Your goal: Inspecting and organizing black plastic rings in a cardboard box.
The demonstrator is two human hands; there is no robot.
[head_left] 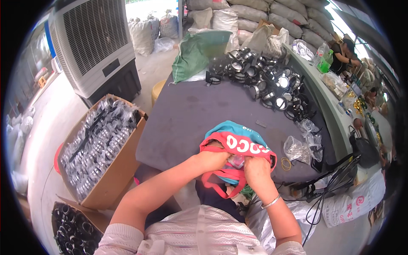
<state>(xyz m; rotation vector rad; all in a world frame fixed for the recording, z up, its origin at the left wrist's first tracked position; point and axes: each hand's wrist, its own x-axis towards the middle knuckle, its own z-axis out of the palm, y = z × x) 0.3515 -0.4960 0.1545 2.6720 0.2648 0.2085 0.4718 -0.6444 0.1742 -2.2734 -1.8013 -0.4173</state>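
Observation:
A teal and red cloth bag (244, 142) with white lettering rests at the near edge of the table, its mouth facing me. My left hand (213, 161) is closed at the left side of the mouth, with its fingertips tucked inside. On the opposite side my right hand (256, 169) has its bent fingers closed on the bag's edge, a silver bangle on the wrist. Between the hands shows something pinkish (236, 161), too covered to name. One red strap (224, 192) loops down over my lap. What lies deeper in the bag is hidden.
Black-strapped round metal pieces (259, 78) are heaped at the table's (182, 114) far side. To the left stand a carton (112, 170) of plastic-wrapped parts and an air cooler (91, 46). Black cables (325, 191) hang right. Another person (344, 55) sits beyond a green ledge (323, 93).

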